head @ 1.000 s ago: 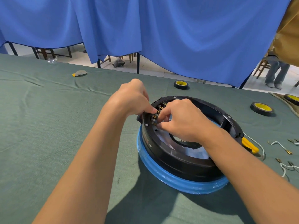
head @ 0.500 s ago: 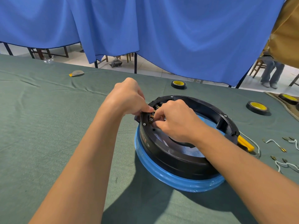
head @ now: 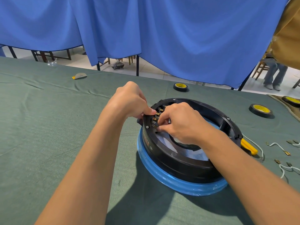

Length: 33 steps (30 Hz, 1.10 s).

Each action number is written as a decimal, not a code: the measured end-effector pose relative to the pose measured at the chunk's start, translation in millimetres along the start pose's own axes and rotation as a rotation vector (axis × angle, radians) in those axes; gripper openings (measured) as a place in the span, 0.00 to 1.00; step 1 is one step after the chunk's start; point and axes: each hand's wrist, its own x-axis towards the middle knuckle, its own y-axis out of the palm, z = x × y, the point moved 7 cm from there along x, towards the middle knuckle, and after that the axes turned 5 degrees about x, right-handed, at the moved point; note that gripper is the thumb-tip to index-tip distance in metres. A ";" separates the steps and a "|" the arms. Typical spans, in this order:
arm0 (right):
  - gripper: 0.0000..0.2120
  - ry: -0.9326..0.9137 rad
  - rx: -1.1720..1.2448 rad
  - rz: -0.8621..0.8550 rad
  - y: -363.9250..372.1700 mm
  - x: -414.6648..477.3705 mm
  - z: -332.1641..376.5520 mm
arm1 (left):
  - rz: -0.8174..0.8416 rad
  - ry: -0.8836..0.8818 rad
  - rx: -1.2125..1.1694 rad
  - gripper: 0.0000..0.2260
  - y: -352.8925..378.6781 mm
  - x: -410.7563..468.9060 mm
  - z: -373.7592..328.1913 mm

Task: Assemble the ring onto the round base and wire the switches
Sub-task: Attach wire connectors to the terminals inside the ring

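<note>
Cloth [head: 40, 127] of dull green covers the table, and far left we see a small flat scrap [head: 79, 76]. Next comes the left hand [head: 129, 101], fingers curled around the outer rim of the black ring [head: 178, 161], thumb pressed on top. The ring sits on the blue round base [head: 170, 181] mid-table. Inside its left wall we see brass terminals [head: 156, 118]; the right hand [head: 183, 124] pinches at the lower ones, fingers tightly bent. A tape roll [head: 181, 86] lies beyond, a second tape roll [head: 260, 110] further right, then a yellow-handled tool [head: 248, 146] just beside the ring and loose white wires [head: 279, 146].
</note>
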 end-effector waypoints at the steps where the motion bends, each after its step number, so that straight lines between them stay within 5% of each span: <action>1: 0.04 0.000 -0.003 0.001 0.0 0.3 0.1 | 0.002 0.000 -0.002 0.14 0.3 0.3 0.3; 33: 0.04 0.010 -0.004 -0.041 -0.1 -1.3 5.8 | 0.045 -0.008 -0.043 0.14 4.2 5.7 5.5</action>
